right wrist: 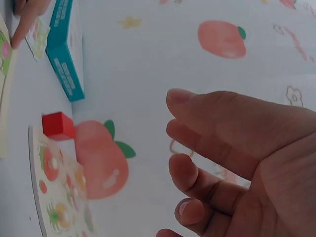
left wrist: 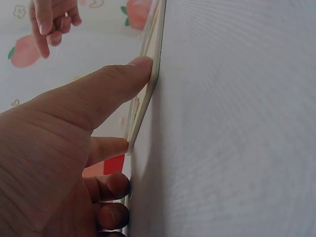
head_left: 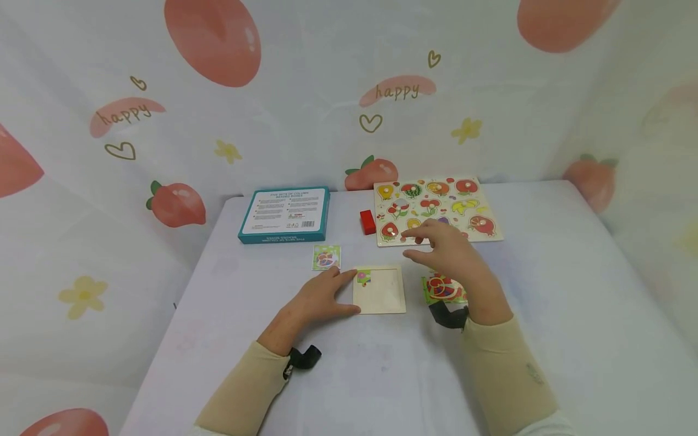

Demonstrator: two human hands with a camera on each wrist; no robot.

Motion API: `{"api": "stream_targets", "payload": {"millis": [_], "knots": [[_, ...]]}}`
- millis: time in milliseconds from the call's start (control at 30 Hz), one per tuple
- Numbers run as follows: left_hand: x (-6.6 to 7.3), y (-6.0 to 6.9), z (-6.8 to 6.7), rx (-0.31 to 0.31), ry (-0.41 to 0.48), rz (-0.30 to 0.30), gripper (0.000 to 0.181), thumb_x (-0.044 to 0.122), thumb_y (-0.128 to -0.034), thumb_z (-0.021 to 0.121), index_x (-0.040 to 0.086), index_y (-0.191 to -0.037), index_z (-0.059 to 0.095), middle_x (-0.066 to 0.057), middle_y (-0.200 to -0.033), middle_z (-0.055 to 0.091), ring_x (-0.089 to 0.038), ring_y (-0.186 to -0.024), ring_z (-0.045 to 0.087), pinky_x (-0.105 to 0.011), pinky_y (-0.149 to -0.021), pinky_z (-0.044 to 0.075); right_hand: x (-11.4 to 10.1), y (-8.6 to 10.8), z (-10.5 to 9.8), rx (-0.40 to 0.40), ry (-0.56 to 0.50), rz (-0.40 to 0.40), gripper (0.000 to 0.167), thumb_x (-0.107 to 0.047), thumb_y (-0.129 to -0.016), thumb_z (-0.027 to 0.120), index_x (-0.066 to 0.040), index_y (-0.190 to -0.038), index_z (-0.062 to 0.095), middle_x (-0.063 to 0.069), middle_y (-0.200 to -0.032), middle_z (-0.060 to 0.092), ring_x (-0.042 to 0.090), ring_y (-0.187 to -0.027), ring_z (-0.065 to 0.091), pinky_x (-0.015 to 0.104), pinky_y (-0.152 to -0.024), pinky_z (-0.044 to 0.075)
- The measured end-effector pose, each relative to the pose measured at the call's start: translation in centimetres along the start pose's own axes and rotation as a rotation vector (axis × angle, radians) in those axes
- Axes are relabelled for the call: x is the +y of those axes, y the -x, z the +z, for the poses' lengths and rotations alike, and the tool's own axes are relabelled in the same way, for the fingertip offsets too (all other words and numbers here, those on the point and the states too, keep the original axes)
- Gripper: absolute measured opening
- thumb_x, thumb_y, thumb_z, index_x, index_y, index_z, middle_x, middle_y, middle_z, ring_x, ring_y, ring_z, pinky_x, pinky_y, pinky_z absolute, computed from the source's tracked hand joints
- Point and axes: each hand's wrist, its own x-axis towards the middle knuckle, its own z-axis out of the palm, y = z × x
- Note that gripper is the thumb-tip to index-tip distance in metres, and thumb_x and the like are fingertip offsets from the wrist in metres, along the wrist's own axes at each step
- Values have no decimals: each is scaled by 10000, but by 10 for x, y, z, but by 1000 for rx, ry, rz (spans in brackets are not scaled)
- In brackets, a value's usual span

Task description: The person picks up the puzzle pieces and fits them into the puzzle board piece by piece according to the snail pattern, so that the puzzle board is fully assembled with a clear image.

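A square wooden puzzle tray (head_left: 388, 293) lies on the table, with one green piece bearing a pink spot (head_left: 364, 277) in its upper left corner. My left hand (head_left: 318, 298) touches the tray's left edge, thumb and forefinger spread apart; the left wrist view shows the thumb on the tray rim (left wrist: 159, 42). Raised over the table to the right of the tray, my right hand (head_left: 448, 247) holds nothing, its fingers loosely bent (right wrist: 237, 148). Partly hidden below it are colourful puzzle pieces (head_left: 440, 289). A small square picture card (head_left: 325, 257) lies just beyond the left fingertips.
At the back left lies a teal flat box (head_left: 285, 215) with a printed white label. A red block (head_left: 368, 222) stands next to a fruit knob puzzle board (head_left: 463, 221) at the back. Behind the table hangs a fruit-printed cloth (head_left: 305, 109).
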Motion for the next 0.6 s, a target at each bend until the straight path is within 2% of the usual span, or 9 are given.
{"api": "stream_targets", "payload": {"millis": [300, 600], "knots": [[0, 0, 0, 2, -5, 4, 868, 566, -830, 792, 261, -1569, 454, -5, -1134, 493, -190, -1008, 481, -360, -858, 448, 23, 6, -12, 21, -49, -40, 399, -254, -926, 784, -121, -1295, 710, 67, -1021, 616, 238, -852, 454, 384, -690, 409], [1, 1, -1, 4, -18, 11, 873, 576, -831, 787, 253, -1570, 452, -4, -1126, 496, -183, -995, 482, -355, -842, 449, 41, 10, -20, -41, -131, 63, 354, -197, -923, 780, -68, -1242, 699, 80, -1029, 592, 269, -919, 467, 385, -714, 434]]}}
